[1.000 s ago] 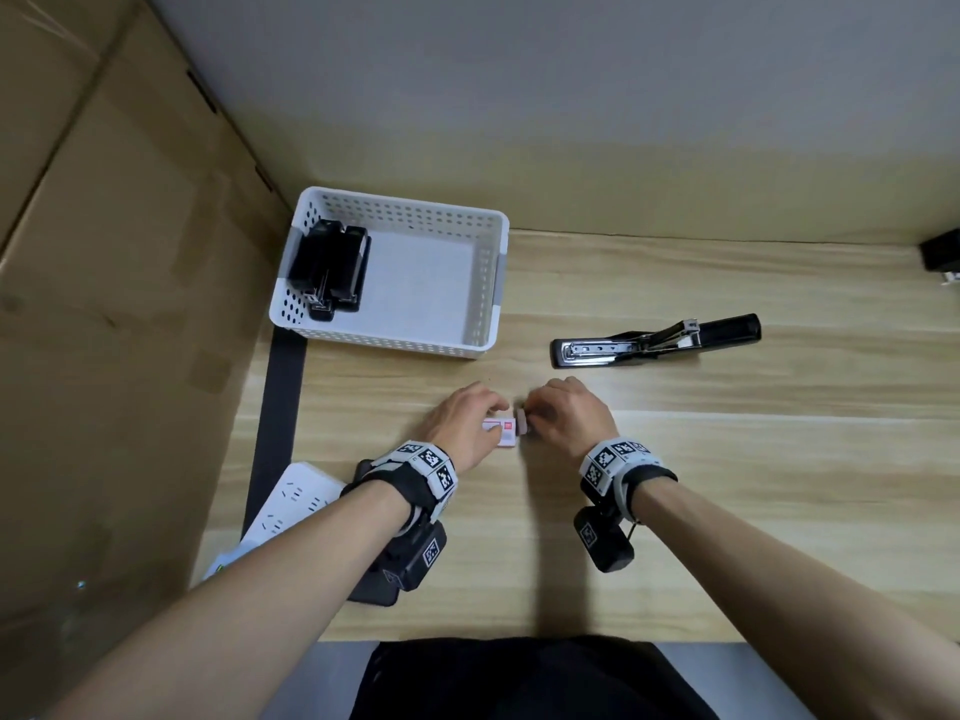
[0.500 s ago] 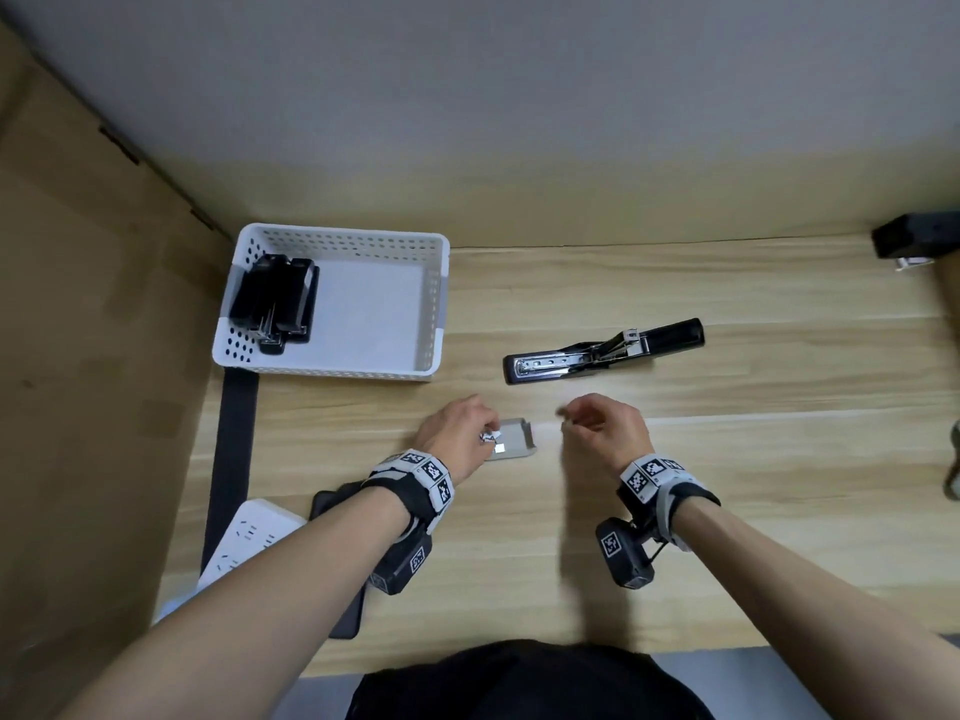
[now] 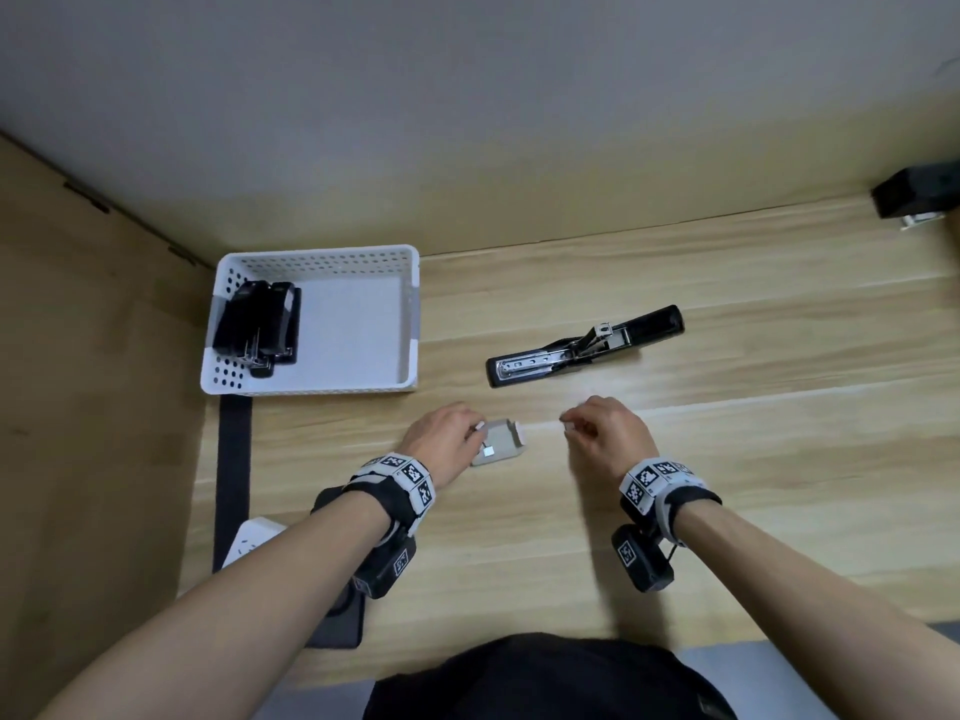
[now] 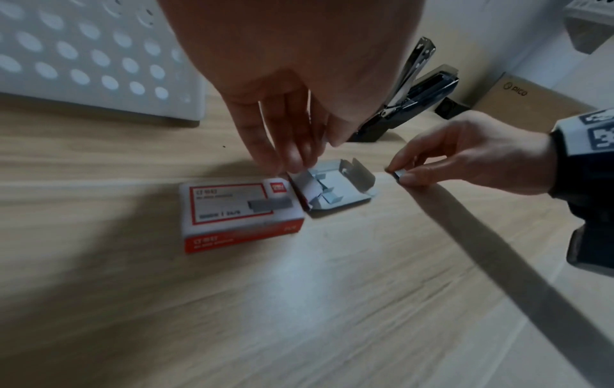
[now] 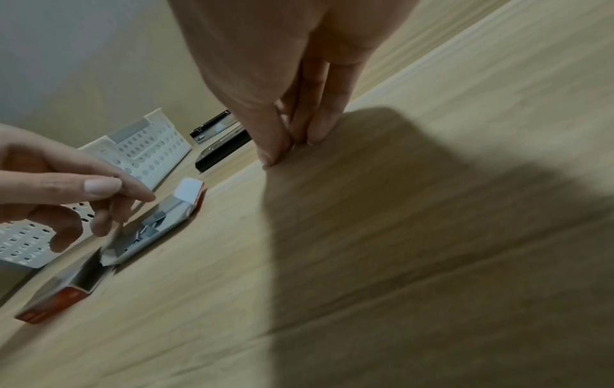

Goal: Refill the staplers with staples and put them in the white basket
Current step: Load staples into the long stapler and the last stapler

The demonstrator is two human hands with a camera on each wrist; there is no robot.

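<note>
A white basket stands at the back left with black staplers lying inside. Another black stapler lies folded open on the table, its metal staple channel facing up. The red-and-white staple box sleeve lies under my left hand, and its grey inner tray is pulled out to the right with staples in it. My left hand touches the tray's near end with straight fingertips. My right hand, right of the tray, pinches a short strip of staples just above the table.
A white power strip and a dark flat device lie near the table's front left. Cardboard walls off the left side. A black object sits at the far right back corner. A brown carton stands behind the open stapler.
The tray has come out of the sleeve. My right hand has drawn away to the right with a strip of staples, while the left hand stayed at the box.
</note>
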